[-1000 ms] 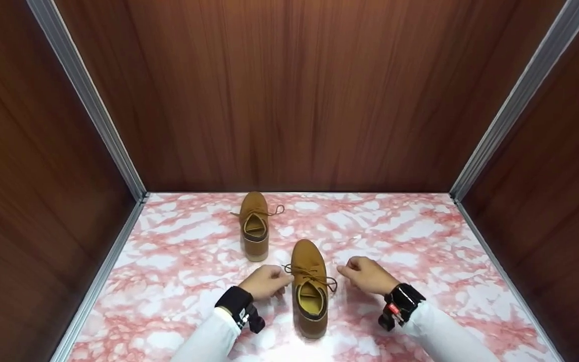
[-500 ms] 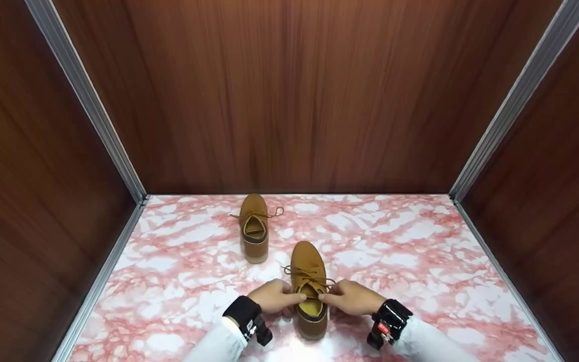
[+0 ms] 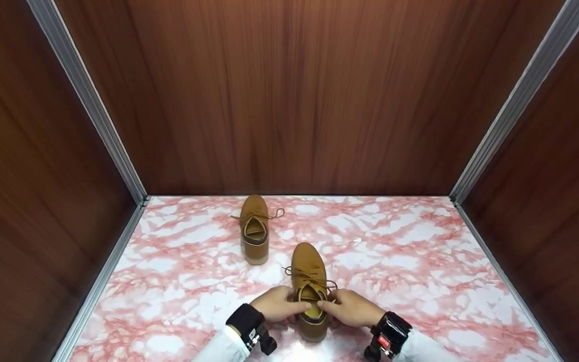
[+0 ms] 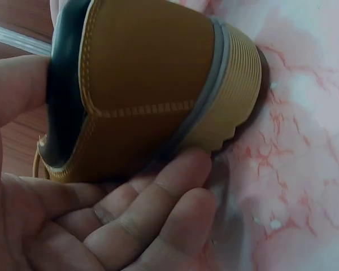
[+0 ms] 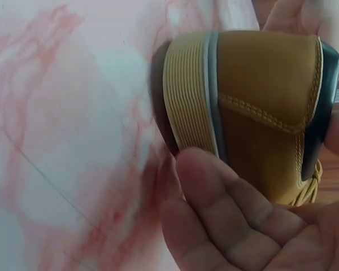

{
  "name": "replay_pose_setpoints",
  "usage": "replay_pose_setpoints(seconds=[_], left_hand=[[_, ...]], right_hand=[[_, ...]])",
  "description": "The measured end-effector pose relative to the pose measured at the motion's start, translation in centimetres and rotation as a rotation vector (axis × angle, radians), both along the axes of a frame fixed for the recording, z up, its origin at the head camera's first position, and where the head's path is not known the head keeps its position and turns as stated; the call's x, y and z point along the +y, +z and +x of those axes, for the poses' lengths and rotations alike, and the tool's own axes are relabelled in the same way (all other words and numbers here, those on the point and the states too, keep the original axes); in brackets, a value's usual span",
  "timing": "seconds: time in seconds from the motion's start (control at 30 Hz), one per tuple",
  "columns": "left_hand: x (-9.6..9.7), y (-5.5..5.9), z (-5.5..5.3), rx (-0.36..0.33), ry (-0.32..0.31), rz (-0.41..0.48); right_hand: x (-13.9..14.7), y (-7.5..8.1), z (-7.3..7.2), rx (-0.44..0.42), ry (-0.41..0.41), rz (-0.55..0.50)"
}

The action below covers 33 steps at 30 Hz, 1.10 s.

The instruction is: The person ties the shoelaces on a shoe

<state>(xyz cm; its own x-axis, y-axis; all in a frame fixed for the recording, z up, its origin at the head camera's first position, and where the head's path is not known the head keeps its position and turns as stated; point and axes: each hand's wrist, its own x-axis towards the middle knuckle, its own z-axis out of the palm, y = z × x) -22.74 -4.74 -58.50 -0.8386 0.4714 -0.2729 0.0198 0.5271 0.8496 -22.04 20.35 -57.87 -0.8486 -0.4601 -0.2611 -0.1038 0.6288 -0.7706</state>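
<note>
A tan lace-up shoe [image 3: 308, 261] stands toe-away in the head view, its laces tied in a bow. My left hand [image 3: 277, 304] holds its left side, thumb over the collar into the opening. From the other side my right hand [image 3: 354, 307] grips it the same way. In the left wrist view, the fingers [image 4: 181, 175] lie along the outer wall by the ridged sole. The right wrist view has fingers [image 5: 203, 175] at the sole edge near the heel. A matching shoe [image 3: 256, 249] stands farther back to the left, untouched.
The pink-and-white marbled tabletop [image 3: 395, 261] lies under both shoes. Brown wood-grain panels [image 3: 289, 100] rise at the back and both sides, joined by grey metal corner strips [image 3: 91, 100].
Both hands have come in from beside the laces and back toward the heel, and now hold the nearer shoe's collar. Both shoes stay in place.
</note>
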Motion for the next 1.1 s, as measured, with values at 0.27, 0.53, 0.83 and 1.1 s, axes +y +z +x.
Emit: replay_pose_setpoints(seconds=[0.27,0.53,0.83,1.1], left_hand=[[0.5,0.9,-0.3,0.14,0.032,-0.076],[0.7,1.7,-1.8,0.233,0.114,-0.096],[2.1,2.0,-4.4,0.297,0.226,-0.039],[3.2,1.6,-7.5,0.338,0.349,0.031]], right_hand=[[-0.8,0.1,-0.5,0.102,-0.022,0.036],[-2.1,0.6,-1.8,0.076,-0.104,-0.033],[-3.7,1.0,-4.1,0.028,-0.298,-0.157],[-5.0,1.2,-7.8,0.069,-0.426,-0.185]])
